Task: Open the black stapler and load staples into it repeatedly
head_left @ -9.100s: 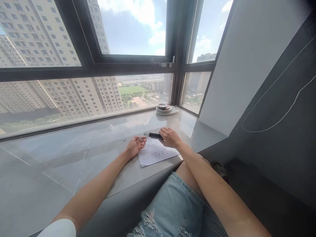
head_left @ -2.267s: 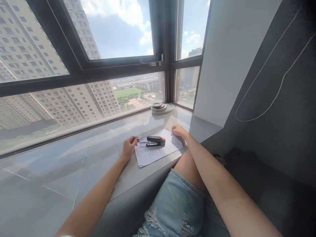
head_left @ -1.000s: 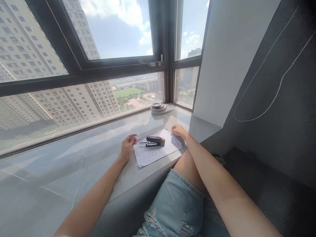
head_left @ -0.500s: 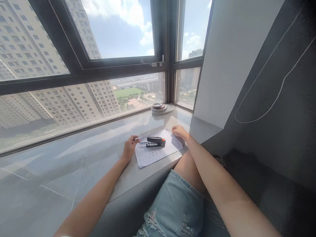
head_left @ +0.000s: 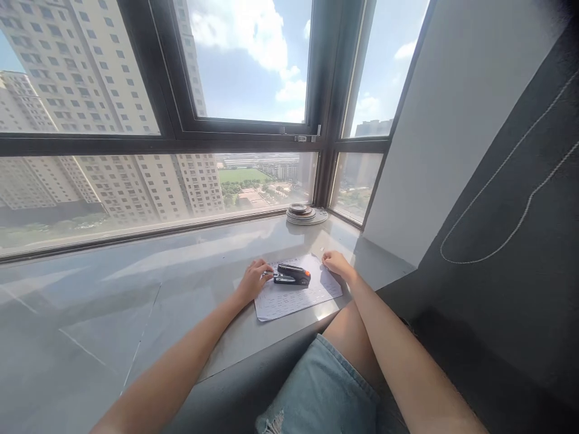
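Observation:
A black stapler (head_left: 293, 276) with an orange spot at its right end lies on printed white paper (head_left: 294, 307). Its jaws are parted, and a silver metal part sticks out at its left end. My left hand (head_left: 254, 279) is closed at that end, fingers pinched on the silver part. At the paper's upper right corner, my right hand (head_left: 338, 264) has its fingers pressed together. A tiny pale piece (head_left: 322, 249) shows just above those fingertips; whether they hold it is too small to tell.
The paper lies on a glossy pale window ledge (head_left: 181, 301), near its front edge. Several stacked round dishes (head_left: 305, 217) sit in the window corner. My knee in denim shorts (head_left: 325, 380) is below the ledge. A beaded cord (head_left: 488, 253) hangs at the right.
The whole view has shifted, so the ledge appears lower. Less of the silver part shows between my left fingers and the stapler's body. My right hand stays by the paper's corner.

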`<state>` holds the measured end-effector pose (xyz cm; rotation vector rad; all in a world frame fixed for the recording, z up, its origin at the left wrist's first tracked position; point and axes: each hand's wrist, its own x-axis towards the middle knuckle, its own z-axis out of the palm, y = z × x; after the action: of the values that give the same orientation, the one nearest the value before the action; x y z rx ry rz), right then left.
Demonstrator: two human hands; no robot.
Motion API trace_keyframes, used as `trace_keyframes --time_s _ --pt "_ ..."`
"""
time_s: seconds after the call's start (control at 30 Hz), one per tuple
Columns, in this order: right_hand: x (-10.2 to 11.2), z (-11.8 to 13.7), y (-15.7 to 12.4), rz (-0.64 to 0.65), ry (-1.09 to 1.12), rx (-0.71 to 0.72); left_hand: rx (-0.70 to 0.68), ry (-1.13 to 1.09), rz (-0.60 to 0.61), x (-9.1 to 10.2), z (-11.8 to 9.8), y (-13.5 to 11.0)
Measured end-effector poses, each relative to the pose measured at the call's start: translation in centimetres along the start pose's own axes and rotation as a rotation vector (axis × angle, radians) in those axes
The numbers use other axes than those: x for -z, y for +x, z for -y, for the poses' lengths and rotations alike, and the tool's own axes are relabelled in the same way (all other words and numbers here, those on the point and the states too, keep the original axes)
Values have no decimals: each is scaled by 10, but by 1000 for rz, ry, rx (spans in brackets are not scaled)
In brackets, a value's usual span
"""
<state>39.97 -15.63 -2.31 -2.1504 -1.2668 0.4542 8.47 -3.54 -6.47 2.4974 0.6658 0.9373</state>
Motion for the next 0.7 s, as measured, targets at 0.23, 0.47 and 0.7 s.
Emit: trace_keyframes --time_s 0.23,0.47,0.7 --pt "-6 3 0 -1 -86 14 40 18 0 -1 -2 -1" --pt "-24 14 0 -17 -191 61 43 -50 -17 -1 0 -2" --pt "-41 18 0 4 -229 103 70 -58 46 2 1 -2"
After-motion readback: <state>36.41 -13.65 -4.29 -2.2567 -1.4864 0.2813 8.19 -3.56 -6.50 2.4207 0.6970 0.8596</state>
